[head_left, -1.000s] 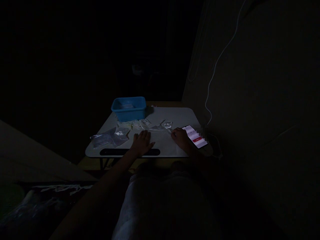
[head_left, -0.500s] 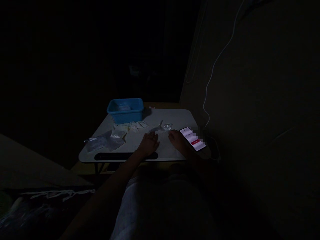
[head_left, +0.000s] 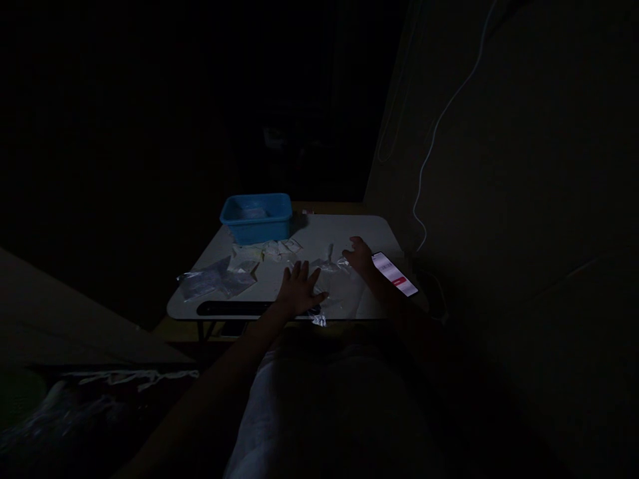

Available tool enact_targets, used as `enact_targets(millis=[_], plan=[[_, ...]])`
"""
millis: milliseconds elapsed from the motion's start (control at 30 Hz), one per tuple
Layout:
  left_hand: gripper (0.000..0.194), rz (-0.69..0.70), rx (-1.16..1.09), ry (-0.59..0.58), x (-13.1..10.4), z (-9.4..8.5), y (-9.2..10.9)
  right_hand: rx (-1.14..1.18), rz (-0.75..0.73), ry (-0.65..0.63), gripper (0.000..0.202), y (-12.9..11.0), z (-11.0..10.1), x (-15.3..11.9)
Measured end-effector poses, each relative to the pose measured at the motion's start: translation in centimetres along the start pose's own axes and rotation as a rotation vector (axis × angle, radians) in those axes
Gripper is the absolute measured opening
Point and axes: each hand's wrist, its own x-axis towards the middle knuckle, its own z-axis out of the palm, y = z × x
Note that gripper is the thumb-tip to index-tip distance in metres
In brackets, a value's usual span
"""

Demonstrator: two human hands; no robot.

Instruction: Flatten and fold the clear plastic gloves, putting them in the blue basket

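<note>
One white desk (head_left: 344, 229) stands in a dark room. The left hand (head_left: 298, 293) spreads its fingers wide; the right hand (head_left: 358, 256) curls, its grip unclear. Crinkled clear plastic (head_left: 328, 267) lies between them. Also: one blue basin (head_left: 260, 231), one lit phone (head_left: 394, 274), packets (head_left: 212, 279) too dim to count, one bright white cable (head_left: 432, 143) hanging.

Your single head-worn camera looks forward and down, set back enough to frame the whole table (head_left: 344, 229).
</note>
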Motion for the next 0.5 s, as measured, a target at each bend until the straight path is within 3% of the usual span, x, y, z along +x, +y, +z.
enact_targets(millis=[100, 200, 367, 500], plan=[[0.073, 0.009, 0.005, 0.006, 0.0, -0.1, 0.1, -0.182, -0.193, 0.025, 0.030, -1.7, -1.1, -0.7], [0.073, 0.012, 0.008, 0.008, -0.1, -0.2, 0.2, -0.312, -0.309, -0.240, 0.025, -3.7, -1.0, -1.0], [0.072, 0.006, 0.021, 0.040, -0.2, -0.3, 0.3, -0.390, -0.161, -0.475, 0.032, -5.4, 1.3, -0.1], [0.071, 0.000, 0.036, 0.092, -0.4, -0.5, 0.5, -0.206, -0.088, -0.567, 0.031, -5.6, 2.7, 1.0]])
